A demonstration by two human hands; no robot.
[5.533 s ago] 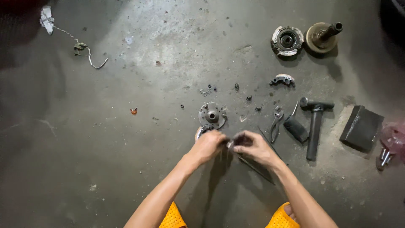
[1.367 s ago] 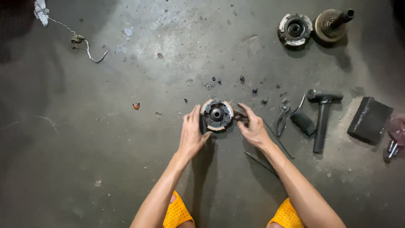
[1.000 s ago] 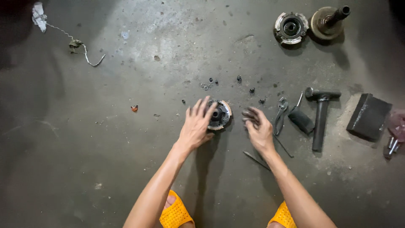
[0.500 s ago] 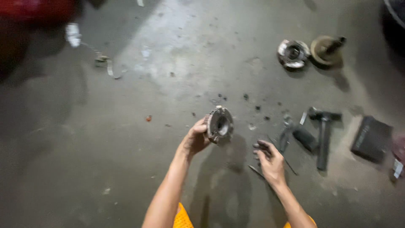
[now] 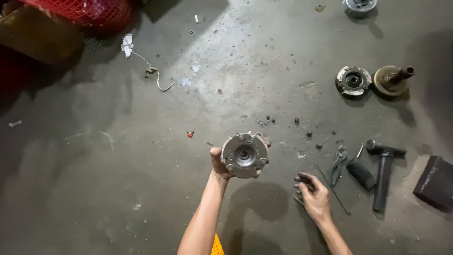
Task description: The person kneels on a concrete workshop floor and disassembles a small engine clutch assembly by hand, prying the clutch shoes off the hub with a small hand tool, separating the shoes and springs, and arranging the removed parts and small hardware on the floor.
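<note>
1 round metal hub (image 5: pixel 244 155) sits gripped in the left hand (image 5: pixel 221 164), lifted for inspection; the right hand (image 5: pixel 312 196), loosely curled and empty, needs a tool next, probably the pliers (image 5: pixel 338 164).

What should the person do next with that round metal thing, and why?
Probably pick up the thin metal rod. The left hand holds the round grey metal hub lifted off the floor, face up, while the right hand rests empty just beside the rod.
</note>
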